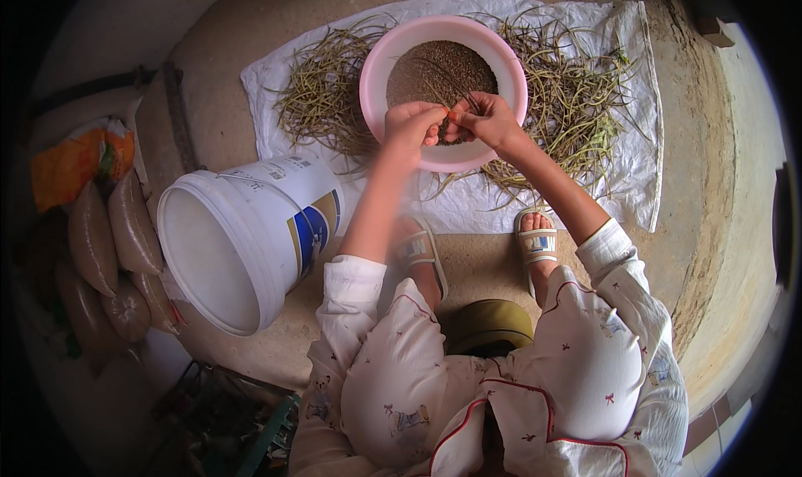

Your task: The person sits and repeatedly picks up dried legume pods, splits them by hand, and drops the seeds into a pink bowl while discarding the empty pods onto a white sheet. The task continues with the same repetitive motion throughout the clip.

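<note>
My left hand (pixel 415 123) and my right hand (pixel 484 118) meet at their fingertips over the near part of a pink-rimmed plastic basin (pixel 371 95). Small brown seeds (pixel 448 63) cover the basin's bottom. From my right hand thin dark dry pods or stalks reach back over the seeds. The left fingers are curled, thumb and forefinger pinching the same small spot; what lies between them is too small to tell. Long thin dried pods lie in a left heap (pixel 326 85) and a right heap (pixel 564 95) beside the basin, on a white woven plastic sheet (pixel 639 164).
A large white plastic bucket (pixel 257 245) stands left of my legs, its handle down. Farther left are filled clear bags (pixel 94 242) and an orange bag (pixel 69 170). A dark crate (pixel 232 414) is at the lower left. My sandalled feet are at the sheet's near edge.
</note>
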`<act>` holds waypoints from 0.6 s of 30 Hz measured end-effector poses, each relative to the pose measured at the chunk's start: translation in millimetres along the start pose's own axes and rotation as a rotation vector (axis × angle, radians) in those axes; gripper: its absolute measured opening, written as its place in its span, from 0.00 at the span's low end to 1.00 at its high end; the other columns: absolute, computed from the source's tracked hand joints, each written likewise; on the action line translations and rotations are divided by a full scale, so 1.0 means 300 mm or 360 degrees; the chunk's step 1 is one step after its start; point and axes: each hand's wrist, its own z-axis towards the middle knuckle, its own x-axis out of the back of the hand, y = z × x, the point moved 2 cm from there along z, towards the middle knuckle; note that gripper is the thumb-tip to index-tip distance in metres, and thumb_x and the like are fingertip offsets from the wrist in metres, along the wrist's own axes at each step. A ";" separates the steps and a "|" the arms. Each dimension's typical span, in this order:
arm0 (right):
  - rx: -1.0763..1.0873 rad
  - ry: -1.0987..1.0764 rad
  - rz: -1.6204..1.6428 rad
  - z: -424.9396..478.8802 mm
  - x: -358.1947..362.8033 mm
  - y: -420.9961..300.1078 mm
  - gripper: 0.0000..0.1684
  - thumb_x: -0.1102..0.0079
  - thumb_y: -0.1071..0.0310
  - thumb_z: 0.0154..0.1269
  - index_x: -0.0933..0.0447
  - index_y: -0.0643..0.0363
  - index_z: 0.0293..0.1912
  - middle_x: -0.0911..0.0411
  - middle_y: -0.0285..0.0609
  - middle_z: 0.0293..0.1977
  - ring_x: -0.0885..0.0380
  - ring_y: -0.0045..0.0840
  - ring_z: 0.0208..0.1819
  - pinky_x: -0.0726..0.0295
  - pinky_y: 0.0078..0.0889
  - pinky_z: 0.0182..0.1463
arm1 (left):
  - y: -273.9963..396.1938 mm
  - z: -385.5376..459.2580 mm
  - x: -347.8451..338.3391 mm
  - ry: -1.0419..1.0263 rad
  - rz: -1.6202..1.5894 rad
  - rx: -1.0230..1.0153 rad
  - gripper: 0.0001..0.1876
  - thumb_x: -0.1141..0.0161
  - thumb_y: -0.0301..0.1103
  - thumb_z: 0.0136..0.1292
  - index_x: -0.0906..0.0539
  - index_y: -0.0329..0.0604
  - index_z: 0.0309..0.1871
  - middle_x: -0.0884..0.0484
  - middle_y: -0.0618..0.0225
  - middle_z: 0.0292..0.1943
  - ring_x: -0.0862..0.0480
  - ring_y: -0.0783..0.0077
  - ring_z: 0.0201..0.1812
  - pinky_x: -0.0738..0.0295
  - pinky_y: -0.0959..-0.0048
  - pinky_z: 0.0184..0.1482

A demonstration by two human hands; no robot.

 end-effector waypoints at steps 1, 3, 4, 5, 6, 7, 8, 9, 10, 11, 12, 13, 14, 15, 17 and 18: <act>0.0016 -0.0004 -0.0026 0.000 0.000 0.000 0.05 0.43 0.71 0.64 0.27 0.61 0.33 0.20 0.39 0.25 0.17 0.21 0.28 0.28 0.15 0.24 | 0.000 0.000 0.000 0.0003 0.0001 -0.0005 0.05 0.40 0.25 0.56 0.20 0.31 0.32 0.26 0.71 0.19 0.32 0.85 0.17 0.41 0.84 0.17; 0.0042 -0.0031 -0.0042 0.000 -0.003 -0.002 0.05 0.43 0.70 0.64 0.27 0.61 0.33 0.20 0.39 0.25 0.18 0.21 0.28 0.28 0.15 0.24 | 0.000 0.001 0.002 0.0014 0.0008 -0.0016 0.05 0.40 0.25 0.56 0.21 0.31 0.31 0.26 0.71 0.19 0.32 0.84 0.16 0.42 0.84 0.17; 0.0053 -0.0054 -0.0032 -0.001 -0.005 -0.003 0.06 0.43 0.70 0.65 0.27 0.61 0.33 0.20 0.39 0.25 0.18 0.21 0.28 0.28 0.16 0.25 | 0.000 0.001 0.005 0.0021 0.0012 -0.0022 0.04 0.40 0.25 0.55 0.21 0.31 0.31 0.26 0.71 0.18 0.32 0.84 0.16 0.42 0.84 0.17; 0.0063 -0.0078 -0.0022 -0.002 -0.007 -0.003 0.07 0.43 0.69 0.65 0.27 0.61 0.34 0.20 0.39 0.25 0.18 0.20 0.28 0.28 0.16 0.25 | -0.001 0.000 0.007 0.0016 0.0001 -0.0021 0.03 0.40 0.24 0.56 0.22 0.32 0.30 0.26 0.72 0.19 0.33 0.85 0.16 0.43 0.84 0.16; 0.0040 -0.0115 0.0033 -0.004 -0.004 -0.002 0.08 0.43 0.67 0.65 0.27 0.61 0.34 0.20 0.39 0.26 0.18 0.21 0.29 0.28 0.16 0.26 | -0.001 0.000 0.005 0.0006 -0.0012 -0.0020 0.02 0.41 0.23 0.56 0.22 0.33 0.30 0.27 0.72 0.20 0.33 0.86 0.17 0.43 0.85 0.16; 0.0016 -0.0152 0.0088 -0.006 -0.001 0.000 0.09 0.43 0.66 0.65 0.28 0.61 0.35 0.20 0.39 0.27 0.18 0.21 0.29 0.28 0.17 0.26 | -0.001 0.001 0.003 -0.0004 -0.0024 -0.0018 0.02 0.41 0.22 0.56 0.23 0.34 0.30 0.27 0.73 0.20 0.33 0.87 0.17 0.44 0.85 0.16; -0.0007 -0.0190 0.0143 -0.008 0.000 0.000 0.10 0.43 0.64 0.66 0.28 0.61 0.35 0.20 0.39 0.28 0.18 0.21 0.30 0.28 0.17 0.27 | -0.001 0.001 0.002 0.0004 -0.0018 -0.0026 0.02 0.41 0.22 0.56 0.23 0.34 0.30 0.27 0.73 0.20 0.33 0.87 0.17 0.45 0.85 0.16; -0.0066 -0.0209 0.0223 -0.010 -0.002 0.002 0.10 0.44 0.63 0.66 0.28 0.61 0.36 0.20 0.38 0.28 0.19 0.20 0.30 0.28 0.17 0.27 | 0.004 -0.003 -0.004 0.0013 -0.0012 -0.0032 0.02 0.41 0.22 0.56 0.23 0.34 0.29 0.28 0.74 0.20 0.34 0.87 0.17 0.45 0.85 0.16; -0.0126 -0.0229 0.0303 -0.012 -0.006 0.003 0.11 0.44 0.61 0.67 0.28 0.60 0.36 0.21 0.37 0.28 0.19 0.19 0.29 0.29 0.17 0.27 | 0.009 -0.008 -0.010 0.0023 -0.0005 -0.0038 0.02 0.41 0.22 0.56 0.23 0.34 0.29 0.28 0.74 0.19 0.34 0.87 0.17 0.45 0.85 0.16; -0.0186 -0.0248 0.0383 -0.013 -0.010 0.003 0.12 0.45 0.60 0.67 0.28 0.59 0.36 0.22 0.36 0.27 0.20 0.19 0.29 0.30 0.17 0.27 | 0.013 -0.011 -0.016 0.0031 0.0066 -0.0024 0.02 0.41 0.22 0.56 0.23 0.33 0.29 0.28 0.74 0.19 0.34 0.87 0.16 0.45 0.85 0.16; -0.0240 -0.0253 0.0357 -0.010 -0.011 0.004 0.12 0.46 0.59 0.68 0.28 0.58 0.35 0.23 0.35 0.27 0.22 0.18 0.27 0.32 0.16 0.26 | 0.027 -0.022 -0.029 0.0041 0.0138 -0.0010 0.02 0.41 0.22 0.56 0.23 0.33 0.29 0.29 0.74 0.19 0.34 0.87 0.16 0.45 0.85 0.16; -0.0295 -0.0258 0.0331 -0.005 -0.012 0.003 0.12 0.47 0.59 0.68 0.28 0.57 0.35 0.24 0.34 0.26 0.23 0.17 0.26 0.33 0.16 0.25 | 0.035 -0.027 -0.036 0.0050 0.0210 0.0004 0.02 0.41 0.22 0.56 0.22 0.33 0.29 0.29 0.74 0.18 0.35 0.87 0.16 0.45 0.85 0.16; -0.0350 -0.0263 0.0305 -0.001 -0.013 0.004 0.12 0.47 0.58 0.69 0.28 0.56 0.35 0.25 0.33 0.25 0.24 0.16 0.25 0.35 0.15 0.25 | 0.035 -0.025 -0.037 0.0026 0.0208 0.0008 0.02 0.41 0.22 0.56 0.22 0.33 0.30 0.29 0.74 0.18 0.35 0.87 0.16 0.45 0.85 0.16; -0.0366 -0.0243 0.0344 0.000 -0.019 0.002 0.12 0.48 0.57 0.69 0.28 0.55 0.34 0.25 0.32 0.25 0.26 0.15 0.24 0.36 0.15 0.24 | 0.035 -0.023 -0.033 0.0006 0.0207 0.0012 0.02 0.41 0.22 0.56 0.22 0.32 0.30 0.29 0.74 0.18 0.35 0.87 0.16 0.45 0.85 0.16; -0.0400 -0.0204 0.0423 0.001 -0.029 0.001 0.13 0.49 0.56 0.70 0.29 0.54 0.34 0.27 0.31 0.23 0.28 0.14 0.22 0.38 0.14 0.24 | 0.033 -0.023 -0.025 -0.0025 0.0188 0.0014 0.02 0.41 0.22 0.56 0.22 0.32 0.30 0.29 0.74 0.18 0.35 0.86 0.16 0.45 0.85 0.16; -0.0364 -0.0186 0.0365 0.004 -0.025 0.005 0.13 0.50 0.56 0.70 0.29 0.55 0.34 0.26 0.31 0.24 0.28 0.14 0.23 0.37 0.15 0.24 | 0.029 -0.020 -0.023 -0.0039 0.0170 0.0013 0.02 0.41 0.22 0.55 0.22 0.32 0.30 0.29 0.74 0.18 0.35 0.86 0.16 0.45 0.85 0.16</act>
